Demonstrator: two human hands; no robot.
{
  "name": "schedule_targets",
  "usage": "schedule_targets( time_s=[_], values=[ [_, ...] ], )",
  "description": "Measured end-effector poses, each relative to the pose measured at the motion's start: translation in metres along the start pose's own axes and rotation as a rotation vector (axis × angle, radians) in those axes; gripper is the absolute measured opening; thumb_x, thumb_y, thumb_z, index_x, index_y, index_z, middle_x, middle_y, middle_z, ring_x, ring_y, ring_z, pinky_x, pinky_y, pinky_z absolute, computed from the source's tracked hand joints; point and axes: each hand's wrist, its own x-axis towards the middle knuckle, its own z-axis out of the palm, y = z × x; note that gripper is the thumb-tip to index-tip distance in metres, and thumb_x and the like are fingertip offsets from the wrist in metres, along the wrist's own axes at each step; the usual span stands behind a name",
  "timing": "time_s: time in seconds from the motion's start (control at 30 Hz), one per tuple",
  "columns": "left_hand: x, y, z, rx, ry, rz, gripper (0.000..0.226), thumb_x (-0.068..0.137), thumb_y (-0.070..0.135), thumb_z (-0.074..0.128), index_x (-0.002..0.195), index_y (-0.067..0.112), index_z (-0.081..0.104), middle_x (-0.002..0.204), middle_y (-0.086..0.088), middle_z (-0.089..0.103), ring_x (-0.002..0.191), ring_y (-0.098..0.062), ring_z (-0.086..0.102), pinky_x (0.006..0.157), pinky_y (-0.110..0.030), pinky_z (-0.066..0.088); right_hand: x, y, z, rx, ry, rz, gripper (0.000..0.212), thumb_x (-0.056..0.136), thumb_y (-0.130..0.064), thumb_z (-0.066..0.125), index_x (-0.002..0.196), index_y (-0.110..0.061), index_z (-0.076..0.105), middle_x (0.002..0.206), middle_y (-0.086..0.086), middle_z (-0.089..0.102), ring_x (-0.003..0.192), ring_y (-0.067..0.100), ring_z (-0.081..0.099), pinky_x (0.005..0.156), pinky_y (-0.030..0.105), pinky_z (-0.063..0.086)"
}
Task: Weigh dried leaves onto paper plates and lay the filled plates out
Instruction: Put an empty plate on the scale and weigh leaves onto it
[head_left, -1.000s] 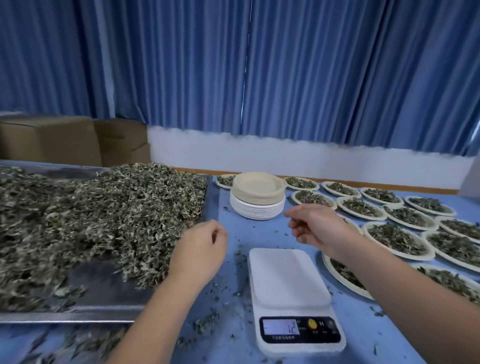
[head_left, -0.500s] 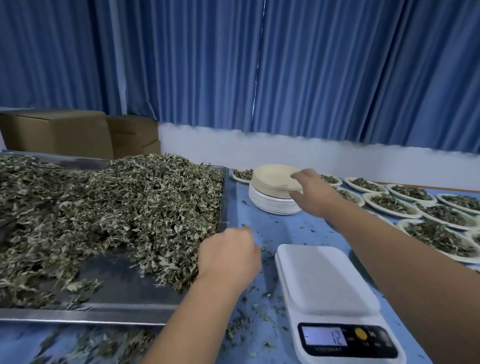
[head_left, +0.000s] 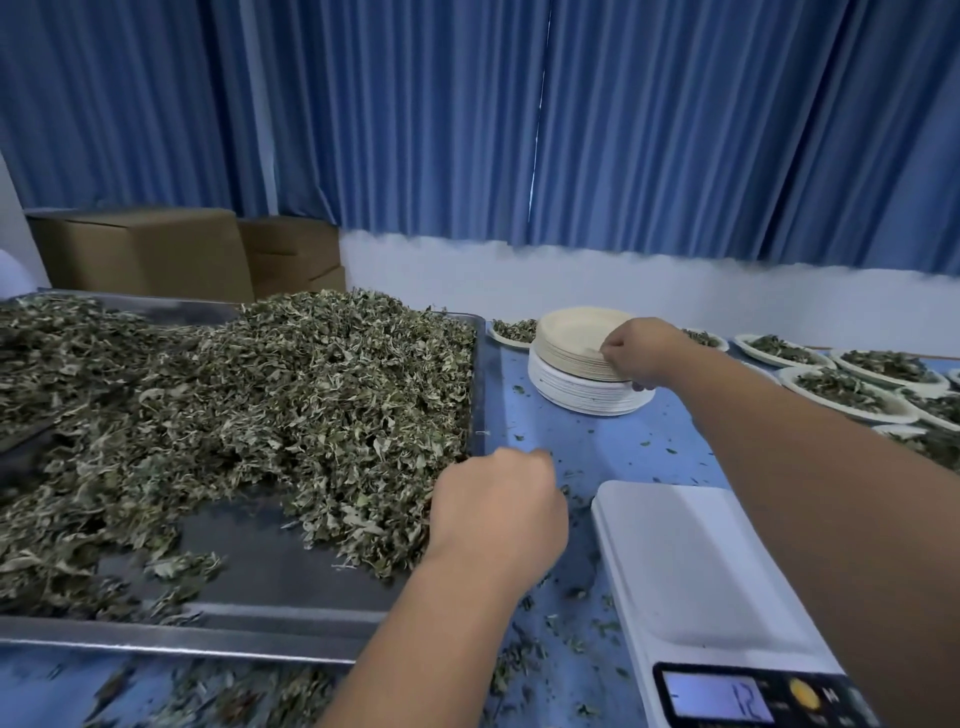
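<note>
The top round beige paper plate (head_left: 571, 332) sits on the stack of round paper plates (head_left: 587, 395), beige above white, directly under the right hand (head_left: 641, 351). That hand's fingertips curl down and pinch the plate's near rim. To do this well, I judge the fingers should peel only that one rim from those beneath, since nested plates tend to cling. A slight tilt before lifting would shed any extra.

The flat white digital kitchen scale (head_left: 696, 566) lies nearer the body than this hand. Its platform is bare and its display reads 12, so zeroing once the plate lands seems wise.

The left hand (head_left: 498, 504) hovers curled, with the heaped grey-green dried leaves (head_left: 260, 405) in the steel tray (head_left: 208, 636) to its left. I cannot tell whether it holds anything. Filled white plates (head_left: 857, 411) lie beyond the right forearm on the blue worktop (head_left: 597, 447).
</note>
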Motion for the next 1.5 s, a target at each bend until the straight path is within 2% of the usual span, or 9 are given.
schedule_targets(
  time_s=[0.23, 0.43, 0.57, 0.83, 1.07, 1.17, 1.27, 1.37, 1.5],
  values=[
    [-0.002, 0.000, 0.000, -0.012, 0.023, -0.002, 0.014, 0.095, 0.024, 0.040, 0.082, 0.020, 0.041, 0.069, 0.001, 0.039, 0.063, -0.028, 0.044, 0.046, -0.024, 0.020, 0.010, 0.008, 0.001, 0.106, 0.033, -0.013, 0.025, 0.093, -0.010, 0.049, 0.091, 0.001, 0.071, 0.063, 0.009, 0.063, 0.061, 0.022, 0.053, 0.066, 0.031, 0.046],
    [-0.002, 0.000, 0.001, -0.010, 0.021, -0.008, 0.018, 0.095, 0.024, 0.040, 0.078, 0.019, 0.038, 0.065, 0.002, 0.036, 0.061, -0.027, 0.042, 0.046, -0.025, 0.018, 0.014, 0.014, 0.004, 0.160, -0.007, -0.002, 0.023, 0.093, -0.018, 0.053, 0.090, -0.005, 0.072, 0.065, 0.013, 0.069, 0.057, 0.022, 0.060, 0.063, 0.031, 0.051],
    [-0.001, 0.000, 0.001, -0.002, 0.018, -0.018, 0.028, 0.095, 0.023, 0.040, 0.070, 0.019, 0.030, 0.064, 0.002, 0.034, 0.060, -0.028, 0.040, 0.046, -0.026, 0.017, 0.016, 0.014, 0.004, 0.166, 0.005, 0.017, 0.024, 0.091, -0.017, 0.056, 0.089, 0.000, 0.072, 0.052, 0.005, 0.060, 0.048, 0.016, 0.050, 0.051, 0.024, 0.040],
    [0.001, 0.000, 0.004, -0.003, 0.013, -0.019, 0.029, 0.095, 0.023, 0.041, 0.068, 0.020, 0.029, 0.063, 0.003, 0.035, 0.057, -0.025, 0.040, 0.045, -0.025, 0.018, 0.014, 0.016, 0.002, 0.183, 0.056, -0.049, 0.028, 0.095, -0.018, 0.055, 0.074, -0.004, 0.066, 0.069, 0.011, 0.058, 0.064, 0.022, 0.048, 0.059, 0.028, 0.036],
    [0.001, -0.001, 0.007, 0.006, 0.036, -0.003, 0.022, 0.094, 0.023, 0.041, 0.073, 0.020, 0.035, 0.061, 0.005, 0.034, 0.054, -0.024, 0.039, 0.045, -0.025, 0.018, 0.012, 0.017, -0.003, 0.118, 0.163, -0.097, 0.032, 0.098, -0.017, 0.050, 0.087, 0.010, 0.063, 0.094, 0.028, 0.063, 0.070, 0.034, 0.050, 0.064, 0.033, 0.036],
    [0.001, -0.001, 0.007, 0.005, 0.038, 0.001, 0.021, 0.094, 0.024, 0.041, 0.074, 0.020, 0.037, 0.063, 0.004, 0.037, 0.057, -0.025, 0.041, 0.045, -0.025, 0.021, -0.001, 0.017, -0.004, 0.082, 0.239, -0.170, 0.033, 0.097, -0.014, 0.049, 0.076, 0.010, 0.056, 0.084, 0.027, 0.055, 0.080, 0.041, 0.050, 0.068, 0.039, 0.040],
    [0.001, -0.001, 0.005, 0.009, 0.040, 0.007, 0.016, 0.094, 0.025, 0.041, 0.079, 0.022, 0.042, 0.067, 0.003, 0.040, 0.063, -0.027, 0.046, 0.047, -0.026, 0.024, -0.029, 0.019, -0.003, 0.071, 0.313, -0.289, 0.026, 0.097, -0.015, 0.054, 0.088, 0.005, 0.069, 0.093, 0.014, 0.066, 0.084, 0.026, 0.059, 0.081, 0.038, 0.045],
    [0.000, 0.000, 0.004, 0.022, 0.030, 0.004, 0.013, 0.095, 0.026, 0.041, 0.083, 0.023, 0.045, 0.067, 0.003, 0.041, 0.064, -0.027, 0.048, 0.048, -0.026, 0.027, -0.076, 0.021, -0.006, 0.146, 0.367, -0.415, 0.018, 0.095, -0.015, 0.059, 0.094, -0.004, 0.074, 0.096, 0.005, 0.068, 0.068, -0.009, 0.050, 0.074, 0.018, 0.039],
    [-0.002, 0.002, 0.003, 0.029, 0.025, -0.010, 0.017, 0.096, 0.025, 0.040, 0.087, 0.019, 0.053, 0.075, 0.000, 0.053, 0.066, -0.027, 0.054, 0.055, -0.029, 0.037, -0.146, 0.031, -0.010, 0.180, 0.347, -0.458, 0.014, 0.091, -0.010, 0.063, 0.092, -0.004, 0.075, 0.090, 0.001, 0.067, 0.066, -0.001, 0.057, 0.068, 0.012, 0.043]
  ],
)
